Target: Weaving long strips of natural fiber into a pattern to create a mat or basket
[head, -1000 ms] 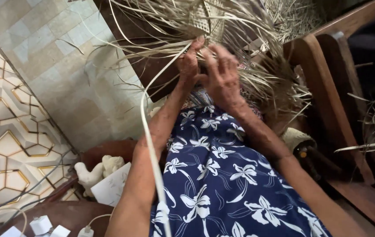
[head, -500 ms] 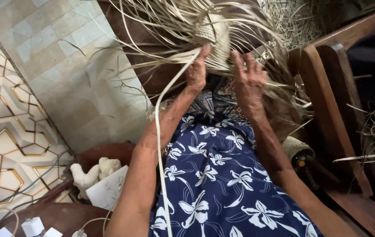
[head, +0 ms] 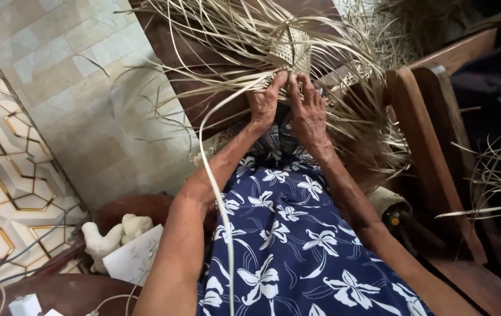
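Weaving dry palm strips, both hands press side by side against the underside of a half-made woven piece [head: 293, 50] held above the lap, seen from my remote feed off the head camera. The left hand [head: 264, 104] has its fingers [head: 275, 83] curled up into the loose strips at the lower edge of the woven patch, closed around a few strands; I cannot tell exactly how many. The right hand [head: 308, 111] lies just beside it, touching or nearly touching, fingers bent and pinching strips at the same edge. One long pale strip [head: 212, 175] arcs out from the left hand's grip, loops leftward and falls straight down across the left forearm and the blue floral-print dress [head: 285, 246] to the bottom of the frame. Loose unwoven strips [head: 215, 35] fan out in all directions from the checkered woven centre.

Lower left, a dark reddish-brown bowl-like container [head: 139, 208] sits on the floor beside the knee; in it I see a pale knobby lump [head: 110, 234] and a white sheet of paper [head: 136, 257], leaning against each other. A small round-topped jar [head: 388, 205] rests near the right forearm, against a wooden chair frame [head: 432, 146]; its contents are hidden. More dry strips [head: 499, 175] lie on the right. Pale tiled floor [head: 57, 70] fills the upper left.
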